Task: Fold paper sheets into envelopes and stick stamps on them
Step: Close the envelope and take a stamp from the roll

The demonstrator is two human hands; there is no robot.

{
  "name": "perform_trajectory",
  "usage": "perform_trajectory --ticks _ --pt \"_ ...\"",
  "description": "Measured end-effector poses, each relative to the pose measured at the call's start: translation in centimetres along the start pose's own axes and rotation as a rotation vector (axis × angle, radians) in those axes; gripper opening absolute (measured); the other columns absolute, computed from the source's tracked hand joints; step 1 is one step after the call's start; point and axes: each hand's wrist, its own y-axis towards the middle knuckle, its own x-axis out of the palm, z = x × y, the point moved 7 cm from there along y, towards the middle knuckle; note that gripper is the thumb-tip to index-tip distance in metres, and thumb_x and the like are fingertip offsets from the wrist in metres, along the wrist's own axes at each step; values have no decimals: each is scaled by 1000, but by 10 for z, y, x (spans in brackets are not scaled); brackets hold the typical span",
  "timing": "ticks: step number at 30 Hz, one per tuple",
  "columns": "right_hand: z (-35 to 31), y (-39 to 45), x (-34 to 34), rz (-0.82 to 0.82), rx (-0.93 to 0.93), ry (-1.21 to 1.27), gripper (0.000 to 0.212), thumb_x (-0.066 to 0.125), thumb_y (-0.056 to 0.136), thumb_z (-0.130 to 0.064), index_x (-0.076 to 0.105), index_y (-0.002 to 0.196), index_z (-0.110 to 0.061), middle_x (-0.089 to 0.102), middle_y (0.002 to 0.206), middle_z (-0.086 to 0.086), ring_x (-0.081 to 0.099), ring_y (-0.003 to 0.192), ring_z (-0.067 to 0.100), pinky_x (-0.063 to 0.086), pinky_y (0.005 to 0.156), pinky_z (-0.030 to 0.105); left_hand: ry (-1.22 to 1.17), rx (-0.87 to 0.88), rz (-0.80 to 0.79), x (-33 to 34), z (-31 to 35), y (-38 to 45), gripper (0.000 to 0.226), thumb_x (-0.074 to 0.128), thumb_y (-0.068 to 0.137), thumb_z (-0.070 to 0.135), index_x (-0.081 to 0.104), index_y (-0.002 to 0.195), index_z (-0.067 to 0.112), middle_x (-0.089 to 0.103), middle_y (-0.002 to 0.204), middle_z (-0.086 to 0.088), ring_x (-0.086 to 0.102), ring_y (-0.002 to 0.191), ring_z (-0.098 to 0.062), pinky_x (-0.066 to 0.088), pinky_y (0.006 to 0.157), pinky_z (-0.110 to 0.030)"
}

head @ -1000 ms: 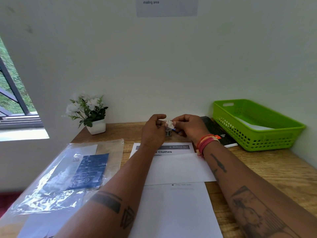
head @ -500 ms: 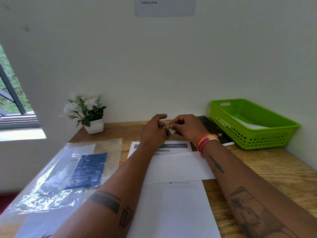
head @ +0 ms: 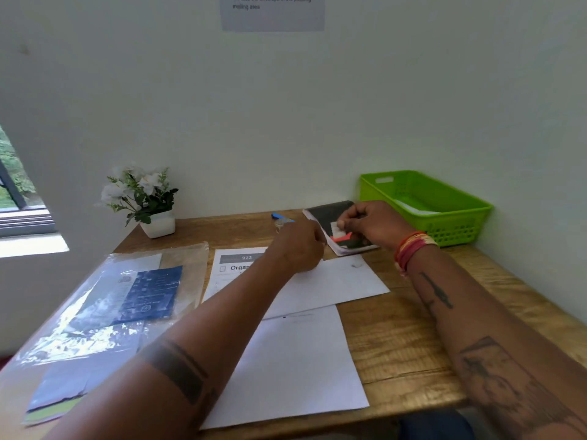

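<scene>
A folded white sheet [head: 336,281] lies across a printed sheet [head: 236,265], with another plain white sheet [head: 295,360] nearer to me. My left hand [head: 298,246] hovers over the folded sheet's far edge with its fingers curled, and nothing shows in it. My right hand [head: 371,222] rests on a black booklet [head: 328,212] at the back of the desk. Its fingertips pinch a small white stamp [head: 335,226] just above an orange-red tab [head: 341,238]. Behind my left hand, a small blue and clear item [head: 281,219] lies on the wood.
A green basket [head: 451,217] holding white paper stands in the back right corner. A white potted plant [head: 146,201] sits at the back left. A clear plastic sleeve with a blue leaflet [head: 149,293] covers the left side. The wall is close behind, and a window is on the left.
My hands have come apart. The right hand moved right onto the black booklet with the small white piece. The blue and clear item, earlier between my hands, now lies on the desk.
</scene>
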Motion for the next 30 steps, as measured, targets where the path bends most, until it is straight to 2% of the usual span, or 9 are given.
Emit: perform_trajectory --ticks 2,4,7,10,14,20,25,30 --pt "7 -11 -7 -51 45 -28 5 79 83 -19 76 83 -15 73 68 -4 63 59 7 47 48 20 42 36 -47 9 8 -5 15 56 97 22 67 106 18 69 102 -3 59 86 -14 42 66 -24" --pt "16 -21 -11 -81 82 -51 6 80 82 -21 77 82 -16 72 66 -2 61 56 6 46 48 20 49 63 -72 16 12 -10 18 59 98 29 69 110 20 68 104 -2 54 79 -8 39 66 -20" --pt "28 -33 -10 -141 155 -44 6 80 82 -20 77 81 -14 67 61 2 53 46 8 42 43 20 9 98 -61 24 11 -20 23 63 96 40 74 111 27 70 102 2 57 87 -11 40 71 -23" --pt "30 -39 -7 -206 168 -69 6 80 81 -19 78 81 -13 65 63 3 50 52 14 40 44 22 29 160 -5 29 9 -31 26 59 97 43 71 120 37 67 104 -1 55 98 -17 45 82 -33" --pt "30 -41 -9 -189 187 -82 6 82 79 -21 80 80 -15 68 69 6 51 60 18 40 48 25 56 207 16 29 10 -35 28 57 99 43 69 125 40 62 102 -2 52 98 -19 44 82 -36" --pt "30 -41 -5 -159 197 -172 6 84 76 -24 80 72 -21 67 57 -4 52 46 7 41 44 21 65 227 50 28 12 -36 29 58 99 42 70 125 38 61 98 -2 51 96 -19 38 77 -33" --pt "31 -41 -5 -138 193 -215 8 85 75 -28 80 70 -24 72 66 0 56 54 9 44 52 24 78 224 47 30 11 -35 29 57 99 43 69 125 39 60 99 -2 51 96 -18 37 77 -32" --pt "29 -39 -3 -132 190 -266 10 85 75 -29 79 68 -25 70 58 -11 55 44 -5 40 48 16 90 209 42 32 9 -34 30 54 100 44 68 126 41 54 97 1 48 95 -16 34 76 -31"
